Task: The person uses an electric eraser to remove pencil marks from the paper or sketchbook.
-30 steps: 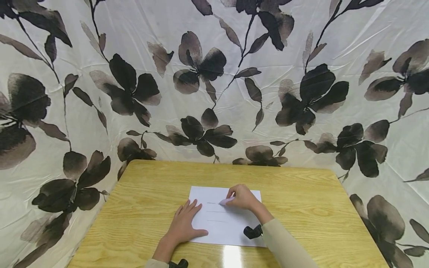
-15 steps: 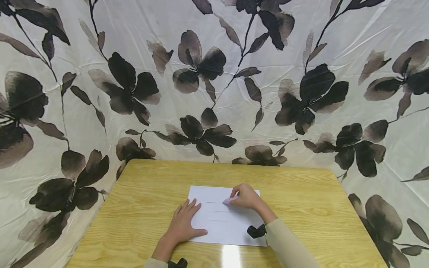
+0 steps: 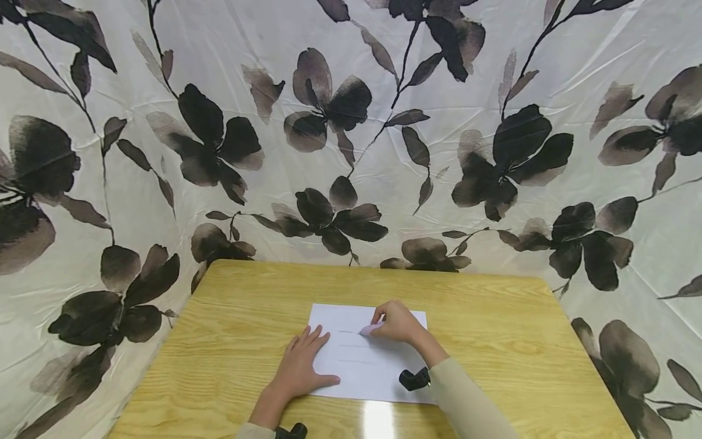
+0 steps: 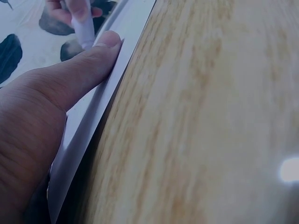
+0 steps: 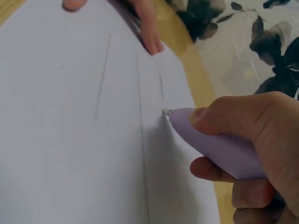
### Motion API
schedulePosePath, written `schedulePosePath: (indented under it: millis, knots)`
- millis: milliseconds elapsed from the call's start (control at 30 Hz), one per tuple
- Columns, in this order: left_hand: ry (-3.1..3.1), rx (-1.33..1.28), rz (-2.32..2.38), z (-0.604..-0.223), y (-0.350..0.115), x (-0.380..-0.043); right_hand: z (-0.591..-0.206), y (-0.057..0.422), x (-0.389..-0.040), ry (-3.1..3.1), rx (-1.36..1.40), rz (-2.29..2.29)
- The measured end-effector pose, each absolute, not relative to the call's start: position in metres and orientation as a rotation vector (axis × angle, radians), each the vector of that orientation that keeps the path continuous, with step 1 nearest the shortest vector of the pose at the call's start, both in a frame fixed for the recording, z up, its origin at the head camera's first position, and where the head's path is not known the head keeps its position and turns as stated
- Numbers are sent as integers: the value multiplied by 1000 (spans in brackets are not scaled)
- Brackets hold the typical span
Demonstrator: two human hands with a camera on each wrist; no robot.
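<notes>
A white sheet of paper (image 3: pixel 367 381) lies on the table, with three thin grey lines drawn across it. My left hand (image 3: pixel 298 369) rests spread on its left side, thumb (image 4: pixel 91 63) and fingertips over the edge area. Between thumb and fingers, my right hand (image 3: pixel 400 323) pinches a thick lilac electric eraser (image 5: pixel 219 144). The eraser's narrow whitish tip (image 5: pixel 167 112) is right at the paper, just past the end of the short farthest line (image 5: pixel 161 86). Part of the eraser's body is hidden in the right hand.
The wooden table (image 3: pixel 493 335) stretches around the paper, with a bright glare spot near its front. A white cloth with dark flowers (image 3: pixel 417 183) hangs behind and beside it. Black wrist cameras (image 3: pixel 415 379) sit on both wrists.
My right hand with the eraser shifted slightly right, then came back left along the farthest line. The left hand stays in place on the paper.
</notes>
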State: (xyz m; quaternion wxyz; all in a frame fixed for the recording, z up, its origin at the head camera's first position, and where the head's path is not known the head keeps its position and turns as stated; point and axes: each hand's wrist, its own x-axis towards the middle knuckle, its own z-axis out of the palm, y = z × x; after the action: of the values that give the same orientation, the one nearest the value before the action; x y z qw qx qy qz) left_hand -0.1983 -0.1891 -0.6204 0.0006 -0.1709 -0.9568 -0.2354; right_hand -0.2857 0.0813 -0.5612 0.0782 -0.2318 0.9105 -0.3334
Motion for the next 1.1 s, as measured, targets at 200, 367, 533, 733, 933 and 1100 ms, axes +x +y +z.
schedulePosePath:
  millis: [200, 367, 533, 733, 933, 1100]
  knots:
    - [-3001, -538, -740, -623, -189, -199, -559, 84, -284, 2759, -730, -1000]
    - [-2998, -550, -747, -622, -188, -199, -560, 79, -285, 2761, -760, -993]
    - [-3002, -536, -740, -621, -188, -199, -560, 80, -284, 2764, -714, -981]
    - [-3001, -540, -719, -622, -188, -201, -560, 78, -284, 2752, -717, -1016]
    - [-3023, -531, -714, -621, -188, -198, -563, 78, -282, 2746, -700, -1005]
    - [-3016, -524, -724, -621, -187, -198, -563, 81, -281, 2780, -702, -1001]
